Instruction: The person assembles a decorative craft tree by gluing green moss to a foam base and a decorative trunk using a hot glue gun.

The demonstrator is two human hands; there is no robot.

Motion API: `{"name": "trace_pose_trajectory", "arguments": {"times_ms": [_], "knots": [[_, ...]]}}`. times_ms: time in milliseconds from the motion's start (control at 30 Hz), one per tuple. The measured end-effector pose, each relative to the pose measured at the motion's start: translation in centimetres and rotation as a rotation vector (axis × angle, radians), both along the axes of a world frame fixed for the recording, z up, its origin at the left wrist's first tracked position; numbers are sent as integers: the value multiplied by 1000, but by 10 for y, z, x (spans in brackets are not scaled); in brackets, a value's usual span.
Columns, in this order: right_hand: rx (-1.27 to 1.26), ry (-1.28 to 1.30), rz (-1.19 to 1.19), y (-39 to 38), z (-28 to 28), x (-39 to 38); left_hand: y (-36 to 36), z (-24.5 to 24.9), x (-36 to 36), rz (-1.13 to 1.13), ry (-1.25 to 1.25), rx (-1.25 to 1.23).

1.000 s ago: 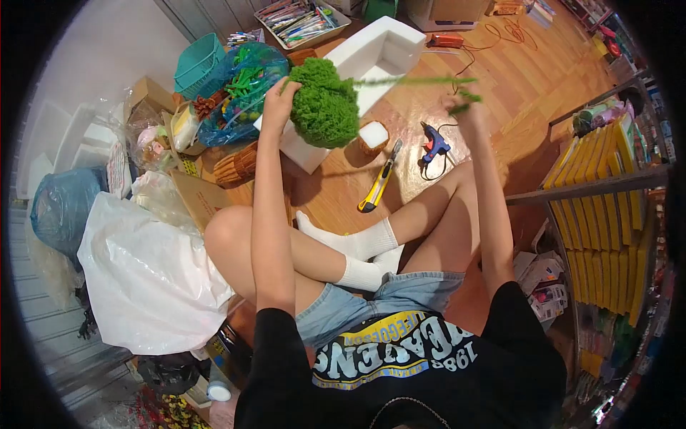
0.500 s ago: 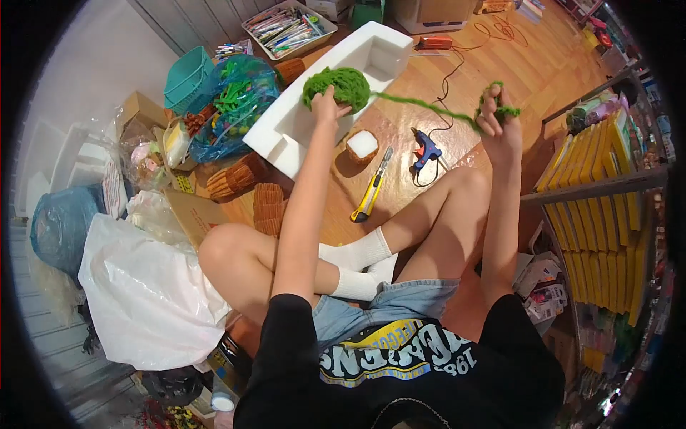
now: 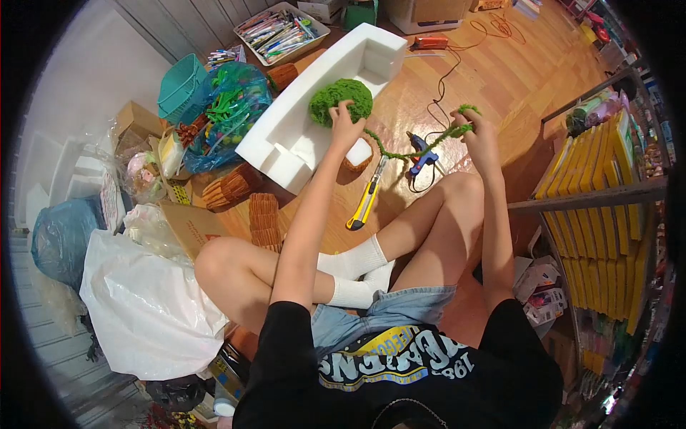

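Observation:
A ball of thick green yarn (image 3: 336,96) is over the white foam box, with my left hand (image 3: 347,127) closed on its near side. From the ball a green strand (image 3: 394,155) sags down and rises to my right hand (image 3: 479,134), whose fingers pinch the strand's far part. Below the strand lies a blue hot glue gun (image 3: 423,159) on the floor. A yellow utility knife (image 3: 366,204) rests nearer my legs. Beside my left wrist stands a small brown-sided pot with a white top (image 3: 359,152), partly covered by the wrist.
The white foam box (image 3: 268,132) stands beyond my left arm. Left of it are a blue plastic bag (image 3: 239,146), a teal basket (image 3: 180,86) and brown bundles (image 3: 232,187). A tray of pens (image 3: 236,30) is behind. Shelves of yellow packs (image 3: 586,171) border the right side.
The strand has gone from nearly taut to slack. My right hand has moved left and slightly down, toward the ball; my left hand has shifted slightly right and down.

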State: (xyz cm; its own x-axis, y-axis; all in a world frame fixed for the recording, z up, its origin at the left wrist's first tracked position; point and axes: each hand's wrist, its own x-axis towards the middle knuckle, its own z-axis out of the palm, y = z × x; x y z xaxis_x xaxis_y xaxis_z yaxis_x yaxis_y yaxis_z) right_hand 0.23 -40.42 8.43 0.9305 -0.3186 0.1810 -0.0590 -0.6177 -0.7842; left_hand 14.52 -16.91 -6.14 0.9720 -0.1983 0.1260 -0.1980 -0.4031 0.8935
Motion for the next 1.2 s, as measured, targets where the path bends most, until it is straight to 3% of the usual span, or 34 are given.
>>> {"name": "trace_pose_trajectory", "arguments": {"times_ms": [100, 200, 233, 300, 333, 433, 500, 567, 600, 633, 700, 733, 767, 833, 867, 900, 967, 1033, 1067, 1100, 1167, 1200], "knots": [[-30, 36, -14, 2, -4, 4, 3, -6, -8, -25, 41, 67], [409, -255, 63, -16, -14, 43, 10, 3, -28, -157, 3, 431], [360, -295, 131, -15, -8, 61, 13, 6, -41, -160, 9, 436], [384, -331, 313, 1, 17, 90, 17, 23, -65, -267, -65, 767], [456, -323, 431, 14, 32, 101, 19, 3, -65, -267, -121, 833], [359, -374, 541, 51, 50, 131, 28, -12, -77, -175, -89, 924], [2, -308, 535, 77, 48, 143, 39, 2, -97, -167, -146, 994], [-731, -95, 593, 98, 43, 140, 47, 25, -113, -205, 11, 1002], [-925, 85, 558, 109, 35, 133, 53, 25, -117, -147, -74, 839], [-873, 126, 590, 122, 28, 118, 58, 25, -116, -149, -72, 841], [-694, 223, 703, 148, -12, 111, 62, 27, -107, -146, 696, -746], [-655, -53, 764, 159, -27, 92, 65, 68, -118, -225, 929, -1118], [-683, -192, 867, 169, -29, 68, 66, 77, -118, -228, 929, -1122], [-536, -260, 856, 189, -62, 23, 70, 83, -118, -213, 1013, -1398], [-488, -425, 813, 185, -63, 8, 73, 79, -115, -35, 901, -1178], [-486, -422, 808, 178, -59, -3, 81, 58, -109, -36, 906, -1174], [240, -104, 820, 155, -48, -19, 106, 4, -92, 260, 864, -1313], [450, 96, 206, 119, -109, -5, 134, -6, -90, 122, 723, -1121], [469, 148, -70, 87, -153, 8, 165, -23, -77, -142, 797, -981], [484, 195, -348, 60, -191, 22, 156, -12, -82, -141, 799, -985], [70, 416, -909, 44, -224, 39, 126, 37, -99, 207, 479, 515], [70, 415, -907, 45, -229, 43, 122, 50, -106, 174, 424, 699]]}}
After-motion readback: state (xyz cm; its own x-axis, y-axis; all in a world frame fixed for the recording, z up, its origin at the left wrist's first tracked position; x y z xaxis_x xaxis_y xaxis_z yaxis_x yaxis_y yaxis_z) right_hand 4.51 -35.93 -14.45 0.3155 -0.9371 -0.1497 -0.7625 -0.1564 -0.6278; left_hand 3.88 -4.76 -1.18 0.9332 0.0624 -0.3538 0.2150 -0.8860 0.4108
